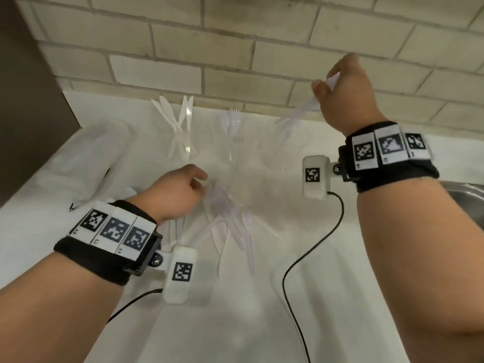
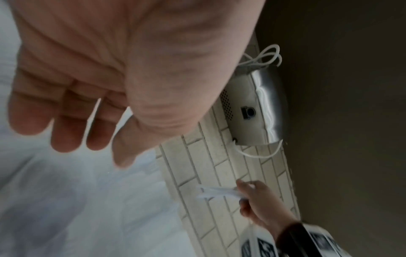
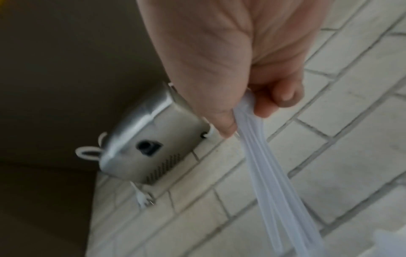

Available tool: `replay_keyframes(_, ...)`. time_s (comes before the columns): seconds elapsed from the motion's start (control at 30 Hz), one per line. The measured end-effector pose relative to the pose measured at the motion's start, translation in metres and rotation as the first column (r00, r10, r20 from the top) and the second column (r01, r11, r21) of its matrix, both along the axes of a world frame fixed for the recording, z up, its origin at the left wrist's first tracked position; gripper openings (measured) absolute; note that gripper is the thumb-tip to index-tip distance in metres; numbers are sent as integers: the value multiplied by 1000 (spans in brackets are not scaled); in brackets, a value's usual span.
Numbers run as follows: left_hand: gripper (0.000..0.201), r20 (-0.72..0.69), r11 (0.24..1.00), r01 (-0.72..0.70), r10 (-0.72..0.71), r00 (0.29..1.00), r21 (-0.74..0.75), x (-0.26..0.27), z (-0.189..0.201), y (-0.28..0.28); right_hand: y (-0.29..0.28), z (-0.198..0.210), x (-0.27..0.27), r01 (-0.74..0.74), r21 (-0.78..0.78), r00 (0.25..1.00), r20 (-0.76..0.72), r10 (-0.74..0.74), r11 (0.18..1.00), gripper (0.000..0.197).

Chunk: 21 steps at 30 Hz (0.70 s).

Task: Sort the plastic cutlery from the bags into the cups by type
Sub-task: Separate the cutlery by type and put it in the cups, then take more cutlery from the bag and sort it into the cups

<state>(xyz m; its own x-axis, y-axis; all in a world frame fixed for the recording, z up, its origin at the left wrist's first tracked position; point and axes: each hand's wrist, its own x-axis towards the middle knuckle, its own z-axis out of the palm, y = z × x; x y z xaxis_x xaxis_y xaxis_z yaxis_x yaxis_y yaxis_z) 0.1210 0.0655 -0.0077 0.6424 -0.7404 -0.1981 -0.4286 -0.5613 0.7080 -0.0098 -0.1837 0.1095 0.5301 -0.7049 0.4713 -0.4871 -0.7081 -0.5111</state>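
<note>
My right hand is raised near the brick wall and grips one end of a clear plastic bag, which stretches down from the hand toward the counter. White plastic cutlery lies in a loose pile on the white counter. My left hand hovers at the pile's far end, and its fingers are straight and hold nothing. Three clear cups stand by the wall: one with knives, one with forks, and a third whose contents I cannot make out.
Crumpled clear plastic lies at the left of the counter beside a dark cabinet side. A steel sink rim shows at the right. A metal box with white cords hangs on the wall above.
</note>
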Motion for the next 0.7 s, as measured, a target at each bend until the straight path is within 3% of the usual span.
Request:
replay_keyframes(0.13, 64, 113, 935, 113, -159, 981, 337, -6, -21, 2, -20, -19, 25, 68, -80, 989, -124, -77, 995, 40)
replay_keyframes(0.33, 78, 72, 857, 260, -323, 944, 446, -24, -36, -6, -41, -54, 59, 70, -17, 882, -467, -70, 997, 44)
replay_keyframes(0.5, 72, 84, 874, 278, -336, 938, 399, -26, -40, -13, -43, -74, 67, 75, 9, 733, -678, -49, 997, 54)
replay_keyframes(0.7, 42, 101, 943, 251, -278, 955, 216, -17, -32, -3, -21, -54, 47, 70, -23, 844, -532, -71, 997, 51)
